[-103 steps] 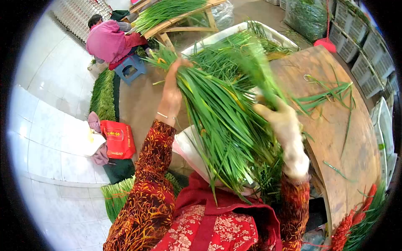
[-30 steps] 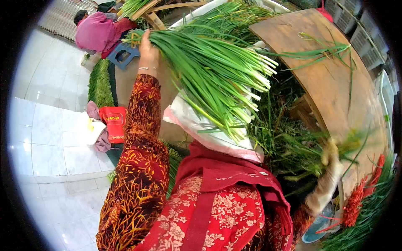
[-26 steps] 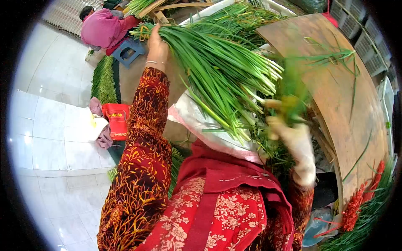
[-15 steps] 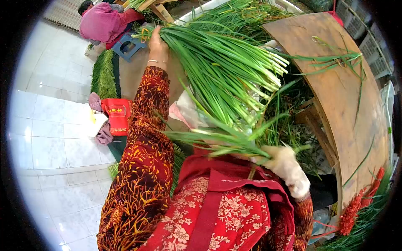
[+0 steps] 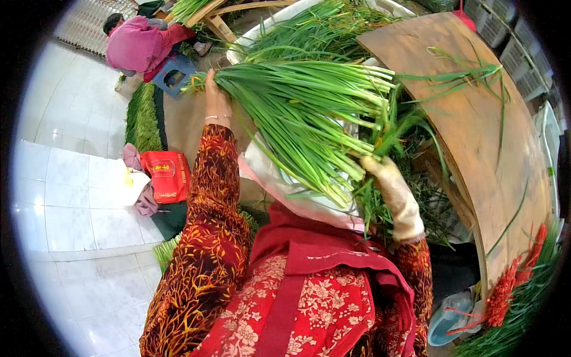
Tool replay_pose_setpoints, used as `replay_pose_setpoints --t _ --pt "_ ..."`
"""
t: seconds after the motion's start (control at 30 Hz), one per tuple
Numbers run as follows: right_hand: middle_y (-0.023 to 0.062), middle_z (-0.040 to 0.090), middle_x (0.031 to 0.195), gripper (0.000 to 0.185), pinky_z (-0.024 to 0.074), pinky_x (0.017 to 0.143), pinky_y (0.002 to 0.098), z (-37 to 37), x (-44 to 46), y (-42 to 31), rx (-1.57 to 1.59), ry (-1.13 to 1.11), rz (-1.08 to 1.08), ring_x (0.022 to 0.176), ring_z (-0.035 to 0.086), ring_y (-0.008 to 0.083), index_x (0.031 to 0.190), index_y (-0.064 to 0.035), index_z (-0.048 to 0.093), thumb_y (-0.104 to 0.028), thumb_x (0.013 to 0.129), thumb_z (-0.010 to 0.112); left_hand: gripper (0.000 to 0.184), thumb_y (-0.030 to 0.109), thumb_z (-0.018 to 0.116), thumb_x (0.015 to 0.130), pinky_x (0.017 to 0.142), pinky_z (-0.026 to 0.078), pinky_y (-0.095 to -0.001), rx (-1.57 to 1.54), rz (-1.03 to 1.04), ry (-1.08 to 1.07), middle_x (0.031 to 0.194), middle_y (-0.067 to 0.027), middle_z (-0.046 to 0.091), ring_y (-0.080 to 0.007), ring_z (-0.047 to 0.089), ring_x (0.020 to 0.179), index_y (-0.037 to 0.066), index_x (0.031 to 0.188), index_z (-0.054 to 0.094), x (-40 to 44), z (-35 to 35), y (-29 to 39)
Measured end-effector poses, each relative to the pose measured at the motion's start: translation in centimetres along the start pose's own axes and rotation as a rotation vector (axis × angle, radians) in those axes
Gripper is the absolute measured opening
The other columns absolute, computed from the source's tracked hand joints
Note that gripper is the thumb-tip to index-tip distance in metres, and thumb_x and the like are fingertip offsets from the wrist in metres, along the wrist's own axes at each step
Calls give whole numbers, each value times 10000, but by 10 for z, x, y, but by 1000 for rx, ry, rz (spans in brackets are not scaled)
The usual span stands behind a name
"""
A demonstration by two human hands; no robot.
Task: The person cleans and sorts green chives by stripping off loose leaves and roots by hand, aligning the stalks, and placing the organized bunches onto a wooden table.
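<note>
My feed, upper left: left hand (image 5: 215,92) clenched round chive bunch (image 5: 297,107); centre-right: right hand (image 5: 386,178) at stalk ends (image 5: 352,172), grip unclear.

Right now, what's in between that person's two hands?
The bunch of long green stalks, fanned out. In the head view, the left hand grips its leafy end, and the gloved right hand is by its pale ends.

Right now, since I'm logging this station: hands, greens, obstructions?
Left hand gripping green bundle by leafy end. Gloved right hand at pale stem ends, grip unclear. Nothing visibly blocking either.
</note>
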State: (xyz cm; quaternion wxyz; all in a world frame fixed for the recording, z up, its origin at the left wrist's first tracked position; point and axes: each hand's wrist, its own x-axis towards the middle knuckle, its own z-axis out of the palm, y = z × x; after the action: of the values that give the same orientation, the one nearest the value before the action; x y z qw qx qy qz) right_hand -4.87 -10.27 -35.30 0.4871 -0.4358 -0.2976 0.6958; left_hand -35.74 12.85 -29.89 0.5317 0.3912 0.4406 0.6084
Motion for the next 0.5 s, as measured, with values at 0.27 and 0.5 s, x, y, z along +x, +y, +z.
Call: replay_pose_setpoints --t 0.27,0.5 --pt "-7 607 779 286 408 562 186 34 8 -28 230 -37 -1 631 523 62 989 -30 604 -222 781 649 447 435 401 868 861 393 -360 -114 -45 37 978 -99 566 -233 519 928 27 1005 521 -8 -9 -1" --pt "-69 341 557 305 216 450 210 -10 -62 -32 75 -1 64 488 287 53 612 -149 397 -340 846 443 388 398 427 870 836 426 -357 -97 -42 109 975 -88 575 -229 543 918 60 1036 520 -11 -5 -1"
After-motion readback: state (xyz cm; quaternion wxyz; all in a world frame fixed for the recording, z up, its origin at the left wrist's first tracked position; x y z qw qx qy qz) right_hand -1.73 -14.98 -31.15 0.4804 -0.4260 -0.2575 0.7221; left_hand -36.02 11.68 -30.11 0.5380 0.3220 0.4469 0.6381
